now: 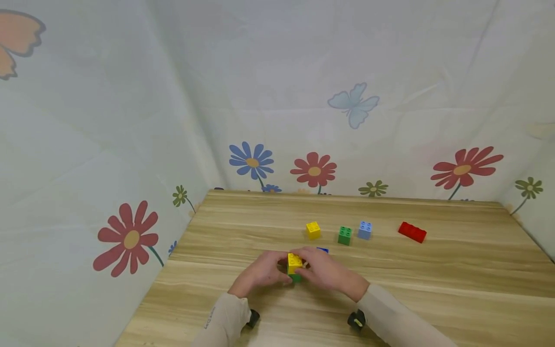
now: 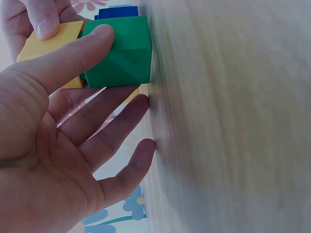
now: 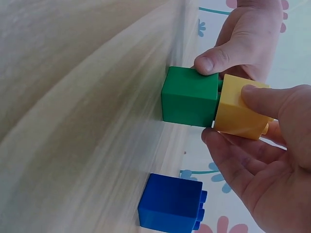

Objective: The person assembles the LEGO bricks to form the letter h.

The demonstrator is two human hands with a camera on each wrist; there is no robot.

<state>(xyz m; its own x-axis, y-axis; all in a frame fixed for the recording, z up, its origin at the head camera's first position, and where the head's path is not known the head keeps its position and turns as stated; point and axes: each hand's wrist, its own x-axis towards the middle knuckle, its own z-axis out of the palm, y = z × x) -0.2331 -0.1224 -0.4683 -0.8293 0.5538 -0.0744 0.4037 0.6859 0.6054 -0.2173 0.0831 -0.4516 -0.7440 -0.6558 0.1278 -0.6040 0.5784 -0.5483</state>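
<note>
A yellow toy brick (image 3: 238,109) sits on top of a green brick (image 3: 190,97), with a thin gap and a bit of green stud showing between them. My right hand (image 1: 326,269) pinches the yellow brick between thumb and fingers. The green brick stands on the table, gripped low by my left hand (image 1: 265,271); its thumb (image 2: 85,51) presses the green face while the ring and little fingers reach down to the tabletop. In the head view the hands face each other from either side of this stack.
A dark blue brick (image 3: 170,201) stands just behind the right hand. Farther back on the wooden table (image 1: 243,217) are another yellow brick (image 1: 313,230), another green one (image 1: 344,235), a light blue one (image 1: 365,230) and a longer red brick (image 1: 412,232). A flowered cloth (image 1: 277,111) hangs behind.
</note>
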